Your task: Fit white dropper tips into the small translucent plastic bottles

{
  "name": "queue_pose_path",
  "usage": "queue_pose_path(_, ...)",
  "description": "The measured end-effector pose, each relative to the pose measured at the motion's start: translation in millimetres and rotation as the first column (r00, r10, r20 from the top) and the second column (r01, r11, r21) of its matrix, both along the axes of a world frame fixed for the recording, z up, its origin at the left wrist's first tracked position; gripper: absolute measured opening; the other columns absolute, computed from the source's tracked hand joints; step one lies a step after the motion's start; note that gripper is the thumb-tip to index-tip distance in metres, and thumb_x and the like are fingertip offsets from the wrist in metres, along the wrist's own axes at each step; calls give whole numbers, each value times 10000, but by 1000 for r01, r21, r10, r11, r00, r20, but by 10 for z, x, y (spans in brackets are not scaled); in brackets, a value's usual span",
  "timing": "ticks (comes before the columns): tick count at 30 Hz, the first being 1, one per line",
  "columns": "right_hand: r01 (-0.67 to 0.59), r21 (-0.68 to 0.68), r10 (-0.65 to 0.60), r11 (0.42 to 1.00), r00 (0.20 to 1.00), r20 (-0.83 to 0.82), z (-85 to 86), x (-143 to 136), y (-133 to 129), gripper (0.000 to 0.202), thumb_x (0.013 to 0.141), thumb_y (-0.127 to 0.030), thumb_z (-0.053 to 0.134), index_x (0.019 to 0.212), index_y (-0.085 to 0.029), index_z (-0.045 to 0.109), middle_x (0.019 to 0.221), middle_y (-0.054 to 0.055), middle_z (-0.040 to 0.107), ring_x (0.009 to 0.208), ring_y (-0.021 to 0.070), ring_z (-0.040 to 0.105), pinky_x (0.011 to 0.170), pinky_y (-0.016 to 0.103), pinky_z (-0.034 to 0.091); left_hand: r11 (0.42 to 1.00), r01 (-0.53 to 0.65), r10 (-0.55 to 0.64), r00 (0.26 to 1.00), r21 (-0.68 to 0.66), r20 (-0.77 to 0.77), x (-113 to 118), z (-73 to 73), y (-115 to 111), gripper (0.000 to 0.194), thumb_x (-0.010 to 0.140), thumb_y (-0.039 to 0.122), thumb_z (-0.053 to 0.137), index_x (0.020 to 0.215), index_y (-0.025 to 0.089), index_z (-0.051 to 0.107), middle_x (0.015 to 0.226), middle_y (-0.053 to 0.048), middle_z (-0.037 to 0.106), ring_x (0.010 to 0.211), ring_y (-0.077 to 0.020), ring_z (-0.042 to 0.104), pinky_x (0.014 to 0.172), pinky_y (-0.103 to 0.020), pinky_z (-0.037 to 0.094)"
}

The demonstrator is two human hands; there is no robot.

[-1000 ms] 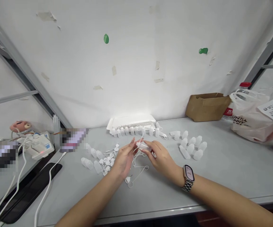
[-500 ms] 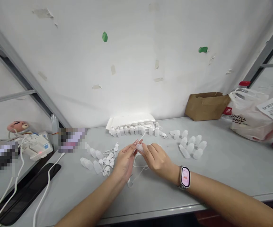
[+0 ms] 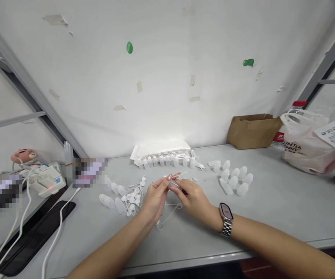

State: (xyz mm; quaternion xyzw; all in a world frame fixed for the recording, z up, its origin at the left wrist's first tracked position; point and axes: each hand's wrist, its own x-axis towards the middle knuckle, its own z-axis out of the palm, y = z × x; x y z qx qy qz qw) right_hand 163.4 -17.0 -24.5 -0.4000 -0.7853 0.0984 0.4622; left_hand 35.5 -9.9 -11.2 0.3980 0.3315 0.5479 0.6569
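Between my two hands, above the middle of the table, is a small translucent plastic bottle point(image 3: 174, 184). My left hand point(image 3: 152, 197) pinches its left end with thumb and fingers. From the right, the closed fingers of my right hand point(image 3: 194, 195) grip the same bottle. A thin white strip point(image 3: 181, 175) sticks out just above the fingers; where it joins is hidden. White caps with straps point(image 3: 132, 199) lie heaped left of my left hand. Below my hands, a loose white strap with a ring point(image 3: 170, 217) rests on the table.
Several bottles with needle tips point(image 3: 161, 160) stand in a row by a white tray point(image 3: 161, 147). Uncapped bottles lie at right point(image 3: 234, 178) and left point(image 3: 112, 199). A cardboard box point(image 3: 254, 131), plastic bag point(image 3: 306, 147), white cables point(image 3: 59, 221) and black phone-like slab point(image 3: 39, 236) flank them.
My right wrist has turned, tilting the watch face away. The bottle has tipped flatter and sits slightly lower, and the white strip has swung from upright to pointing right.
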Motion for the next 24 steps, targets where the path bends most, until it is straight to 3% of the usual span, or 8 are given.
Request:
queue_pose_path(2, -103, -304, 51, 947, 983, -174, 49, 3, 5, 289, 875, -346, 450, 715, -153, 594, 586, 3, 536, 543, 120, 459, 522, 240, 371, 1000, 14, -14, 1000, 8, -23, 5, 16, -7, 262, 740, 354, 622, 852, 137, 717, 1049, -122, 671, 1100, -266, 510, 952, -378, 341)
queue_pose_path(4, -263, -516, 80, 815, 934, -349, 102, 19, 36, 377, 842, -414, 483, 568, -159, 530, 489, -35, 443, 465, 90, 388, 464, 225, 311, 999, 36, -36, 999, 16, -29, 5, 29, -11, 305, 767, 389, 582, 858, 129, 713, 1087, -131, 652, 1087, -272, 518, 936, -385, 347)
queue_pose_path(7, -506, -618, 124, 601, 823, -554, 168, 58, 102, 432, 796, -477, 523, 507, -158, 485, 464, -45, 422, 432, 70, 353, 447, 221, 281, 998, 67, -67, 998, -4, -14, -8, 39, -9, 353, 784, 425, 547, 892, 127, 705, 1142, -136, 622, 1066, -268, 531, 935, -385, 338)
queue_pose_path(9, -575, -632, 132, 520, 785, -605, 193, 77, 129, 422, 782, -488, 536, 529, -150, 516, 501, -26, 481, 453, 71, 390, 468, 221, 313, 999, 47, -47, 999, -20, -22, -22, 40, -8, 329, 775, 412, 565, 882, 136, 707, 1154, -130, 617, 1065, -268, 531, 938, -385, 331)
queue_pose_path(12, -497, -644, 106, 582, 831, -546, 190, 78, 120, 326, 766, -449, 575, 658, -142, 599, 595, -1, 560, 521, 88, 467, 536, 232, 382, 999, -38, 37, 998, -21, -58, -41, 38, -12, 272, 761, 379, 591, 837, 148, 714, 1129, -119, 634, 1097, -272, 510, 948, -386, 317)
queue_pose_path(17, -180, -498, 25, 848, 953, -301, 97, 45, 27, 156, 766, -283, 609, 866, -164, 622, 680, 3, 602, 589, 116, 518, 559, 243, 421, 995, -89, 86, 994, -47, -65, -43, 49, -15, 292, 753, 399, 592, 874, 160, 710, 1112, -110, 645, 1149, -274, 473, 975, -391, 297)
queue_pose_path(20, -20, -145, 6, 989, 996, -95, 43, 44, -10, 137, 819, -223, 542, 926, -160, 602, 719, 31, 611, 625, 139, 529, 590, 272, 444, 996, -69, 69, 998, -60, -8, -44, 73, -13, 278, 741, 387, 606, 840, 151, 716, 1068, -113, 665, 1112, -273, 506, 965, -389, 320)
queue_pose_path(24, 22, 343, -86, 939, 981, 175, 8, 63, 4, 157, 854, -135, 467, 973, -89, 557, 684, 72, 584, 619, 166, 514, 563, 297, 441, 996, -46, 47, 999, -80, 16, -42, 98, -24, 297, 742, 401, 599, 830, 144, 719, 1027, -116, 681, 1098, -268, 520, 971, -386, 326)
